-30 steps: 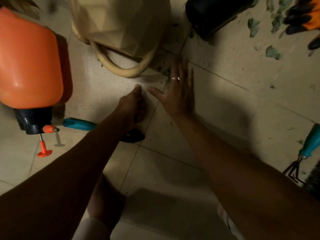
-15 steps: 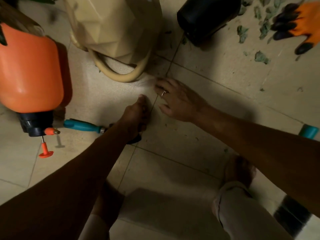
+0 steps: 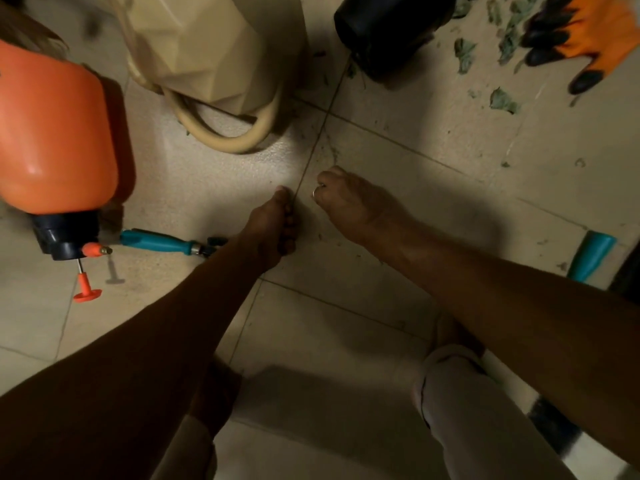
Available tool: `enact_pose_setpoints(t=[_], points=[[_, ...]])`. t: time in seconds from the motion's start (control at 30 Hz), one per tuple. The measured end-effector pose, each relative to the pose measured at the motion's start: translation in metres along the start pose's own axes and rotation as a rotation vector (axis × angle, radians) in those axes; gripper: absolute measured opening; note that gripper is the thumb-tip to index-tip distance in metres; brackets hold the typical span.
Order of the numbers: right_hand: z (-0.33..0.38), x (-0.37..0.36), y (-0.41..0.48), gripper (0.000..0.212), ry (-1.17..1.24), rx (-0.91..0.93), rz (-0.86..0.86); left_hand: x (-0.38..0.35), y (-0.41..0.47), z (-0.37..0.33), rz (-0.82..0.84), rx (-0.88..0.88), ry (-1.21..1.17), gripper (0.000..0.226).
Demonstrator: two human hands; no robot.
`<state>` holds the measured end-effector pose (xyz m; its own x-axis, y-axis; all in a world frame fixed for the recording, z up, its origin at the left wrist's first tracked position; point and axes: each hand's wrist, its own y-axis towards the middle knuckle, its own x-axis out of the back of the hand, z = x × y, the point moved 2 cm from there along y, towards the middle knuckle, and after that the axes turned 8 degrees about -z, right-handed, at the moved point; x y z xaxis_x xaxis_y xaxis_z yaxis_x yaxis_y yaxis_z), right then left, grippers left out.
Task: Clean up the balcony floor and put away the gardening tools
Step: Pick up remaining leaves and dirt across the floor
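Note:
My left hand (image 3: pixel 273 226) rests on the tile floor (image 3: pixel 194 188) as a loose fist, thumb on top, closed round gathered debris that barely shows. My right hand (image 3: pixel 346 199) lies just right of it, knuckles up, fingers curled under on the floor over fine leaf bits by the tile seam. A teal-handled trowel (image 3: pixel 156 240) lies on the floor, its dark blade hidden under my left wrist. Green leaf scraps (image 3: pixel 502 98) are scattered at the upper right. An orange and black glove (image 3: pixel 595 32) lies beyond them.
An orange sprayer bottle (image 3: pixel 52 133) lies on its side at the left. A beige watering can (image 3: pixel 214 46) and a black pot (image 3: pixel 391 26) stand ahead. A second teal tool handle (image 3: pixel 592 252) shows at the right edge. My knees are below.
My right hand was flat with spread fingers near the can; it has dragged back toward me along the floor and curled its fingers. My left hand stayed put.

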<state>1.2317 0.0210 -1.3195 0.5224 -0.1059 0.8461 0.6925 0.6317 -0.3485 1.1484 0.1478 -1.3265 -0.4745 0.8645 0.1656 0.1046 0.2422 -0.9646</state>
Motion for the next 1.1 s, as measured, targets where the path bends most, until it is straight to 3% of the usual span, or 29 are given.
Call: enact_pose_setpoints(t=[0.07,0.17,0.23,0.3,0.47,0.63,0.73,0.93,1.1], points=[[0.003,-0.002,-0.002,0.022,0.166,-0.209,-0.047,-0.003,-0.011,-0.002,-0.039,-0.006,0.011,0.044],[0.010,0.008,-0.012,0.014,0.742,-0.633,-0.217,-0.010,-0.025,-0.005,-0.076,0.009,-0.058,0.044],[0.023,0.019,-0.023,0.015,0.970,-0.725,-0.282,-0.018,-0.036,-0.007,-0.046,0.030,-0.147,0.043],[0.042,0.027,-0.035,0.014,1.010,-0.687,-0.286,-0.026,-0.048,-0.010,0.014,0.027,-0.202,0.042],[0.052,0.036,-0.058,0.023,0.709,-0.435,-0.289,-0.030,-0.072,-0.012,0.161,0.076,-0.210,0.044],[0.052,0.033,-0.063,0.021,0.377,-0.149,-0.351,-0.023,-0.073,-0.019,0.177,0.132,-0.265,0.028],[0.048,0.035,-0.060,0.024,0.294,-0.061,-0.397,-0.023,-0.070,-0.022,0.178,0.124,-0.253,0.028],[0.039,0.053,-0.056,0.029,0.626,-0.160,-0.203,-0.025,-0.080,-0.035,0.230,0.029,-0.113,0.037],[0.033,0.062,-0.051,0.027,0.654,-0.249,-0.244,-0.034,-0.092,-0.041,0.295,0.043,-0.064,0.040]])
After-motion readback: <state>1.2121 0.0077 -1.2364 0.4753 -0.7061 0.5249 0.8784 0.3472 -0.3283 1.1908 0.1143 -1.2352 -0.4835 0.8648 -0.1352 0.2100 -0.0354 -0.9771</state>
